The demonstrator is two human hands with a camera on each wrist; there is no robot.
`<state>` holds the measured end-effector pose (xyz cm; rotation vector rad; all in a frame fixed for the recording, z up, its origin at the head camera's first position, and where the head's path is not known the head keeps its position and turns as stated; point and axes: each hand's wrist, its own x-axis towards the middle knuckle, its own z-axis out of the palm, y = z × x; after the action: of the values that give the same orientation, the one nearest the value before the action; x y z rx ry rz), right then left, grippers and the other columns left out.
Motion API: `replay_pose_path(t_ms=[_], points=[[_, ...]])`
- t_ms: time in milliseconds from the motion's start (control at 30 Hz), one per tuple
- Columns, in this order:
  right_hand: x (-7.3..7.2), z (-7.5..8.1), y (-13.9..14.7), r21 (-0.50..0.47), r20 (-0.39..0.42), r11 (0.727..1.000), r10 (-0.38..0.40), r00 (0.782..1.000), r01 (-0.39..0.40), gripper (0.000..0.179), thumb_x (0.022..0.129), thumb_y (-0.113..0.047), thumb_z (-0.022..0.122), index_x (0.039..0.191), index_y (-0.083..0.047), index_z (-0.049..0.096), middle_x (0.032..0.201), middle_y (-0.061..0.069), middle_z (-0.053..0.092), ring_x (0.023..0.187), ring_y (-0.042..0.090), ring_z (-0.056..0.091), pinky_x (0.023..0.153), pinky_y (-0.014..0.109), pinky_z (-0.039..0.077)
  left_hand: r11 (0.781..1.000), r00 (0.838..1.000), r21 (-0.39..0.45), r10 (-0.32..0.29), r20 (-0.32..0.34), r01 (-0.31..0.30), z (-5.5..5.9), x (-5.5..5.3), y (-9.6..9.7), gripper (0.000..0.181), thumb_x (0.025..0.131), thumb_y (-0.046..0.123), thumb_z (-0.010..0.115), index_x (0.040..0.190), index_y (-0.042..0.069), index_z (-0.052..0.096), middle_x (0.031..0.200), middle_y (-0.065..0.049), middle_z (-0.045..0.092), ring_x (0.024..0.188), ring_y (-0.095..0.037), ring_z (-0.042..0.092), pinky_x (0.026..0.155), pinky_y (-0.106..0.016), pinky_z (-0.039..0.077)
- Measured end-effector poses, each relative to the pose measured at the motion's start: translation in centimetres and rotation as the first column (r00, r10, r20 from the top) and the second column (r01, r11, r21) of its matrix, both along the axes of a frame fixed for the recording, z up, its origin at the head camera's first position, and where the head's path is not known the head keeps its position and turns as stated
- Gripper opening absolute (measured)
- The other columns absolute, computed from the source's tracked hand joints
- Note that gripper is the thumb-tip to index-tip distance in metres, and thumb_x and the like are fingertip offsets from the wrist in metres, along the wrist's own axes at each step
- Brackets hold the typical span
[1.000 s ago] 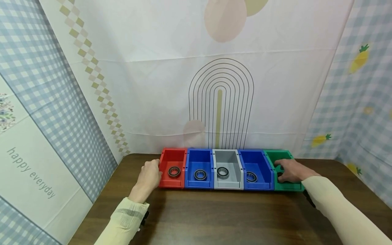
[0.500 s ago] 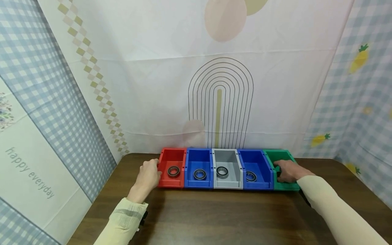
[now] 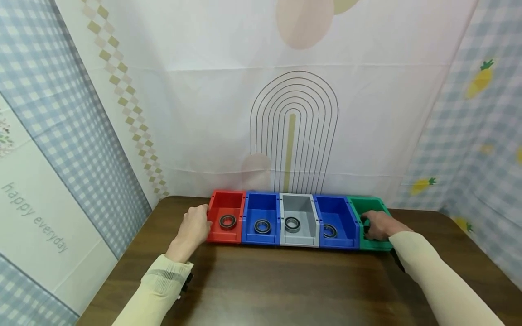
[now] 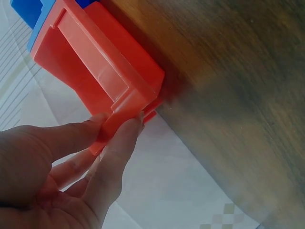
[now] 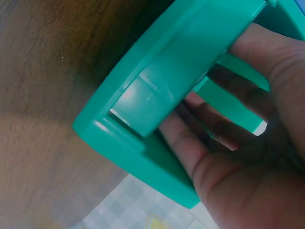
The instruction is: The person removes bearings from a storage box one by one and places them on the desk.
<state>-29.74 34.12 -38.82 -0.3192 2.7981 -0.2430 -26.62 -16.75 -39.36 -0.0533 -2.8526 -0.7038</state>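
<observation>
My left hand (image 3: 195,225) pinches the side wall of the red bin (image 4: 114,43) between thumb and fingers, at the left end of the row. A ball bearing (image 3: 227,222) lies flat in that bin. At the row's right end my right hand (image 3: 379,225) reaches down into the green bin (image 3: 369,203), its fingers bent behind the low front wall (image 5: 162,86). Something dark (image 3: 366,225) shows by the fingertips in the head view; the front wall hides the fingertips in the right wrist view, so I cannot tell whether they grip it.
Between the end bins stand a blue bin (image 3: 261,202), a grey bin (image 3: 299,201) and another blue bin (image 3: 332,206), side by side. Bearings lie in these: one (image 3: 262,226), a second (image 3: 292,224) leaning, a third (image 3: 329,231). The wooden table (image 3: 277,285) meets a cloth backdrop (image 3: 204,113).
My right hand's thumb and fingers have drawn closer together inside the green bin, covering the bearing partly seen there earlier. The left hand keeps its hold; the head view has tilted slightly.
</observation>
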Motion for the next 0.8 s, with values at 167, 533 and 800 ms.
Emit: replay_pose_path(t_ms=[167,533,800], points=[[0.11,0.22,0.02,0.016,-0.012,1.000,0.003,1.000,-0.003,0.058,0.088,-0.005,0.074,0.136,0.016,0.050,0.135,0.039,0.054,0.116,0.049,0.060,0.087,0.052,0.056,1.000,1.000,-0.006,-0.015,-0.003,0.015,0.09,0.04,0.04,0.022,0.089,0.000,0.067,0.111,-0.004,0.066,0.094,-0.023,0.072,0.077,-0.037,0.068,0.072,-0.050,0.057],[0.04,-0.21,-0.42,0.001,-0.005,1.000,-0.016,1.000,0.016,0.062,0.087,-0.010,0.076,0.138,0.014,0.051,0.136,0.036,0.056,0.115,0.043,0.063,0.089,0.051,0.057,0.999,1.000,-0.020,-0.025,-0.009,0.025,0.45,0.05,-0.40,0.018,0.090,0.000,0.066,0.107,-0.006,0.065,0.092,-0.024,0.071,0.075,-0.036,0.067,0.071,-0.051,0.057],[0.18,-0.13,0.01,0.008,-0.010,1.000,-0.014,1.000,0.014,0.062,0.087,-0.009,0.076,0.139,0.014,0.050,0.138,0.037,0.054,0.121,0.049,0.059,0.091,0.054,0.055,0.999,1.000,-0.023,-0.023,0.017,0.024,0.43,0.06,0.01,0.021,0.091,0.001,0.065,0.111,-0.006,0.064,0.095,-0.025,0.071,0.077,-0.036,0.067,0.073,-0.051,0.058]])
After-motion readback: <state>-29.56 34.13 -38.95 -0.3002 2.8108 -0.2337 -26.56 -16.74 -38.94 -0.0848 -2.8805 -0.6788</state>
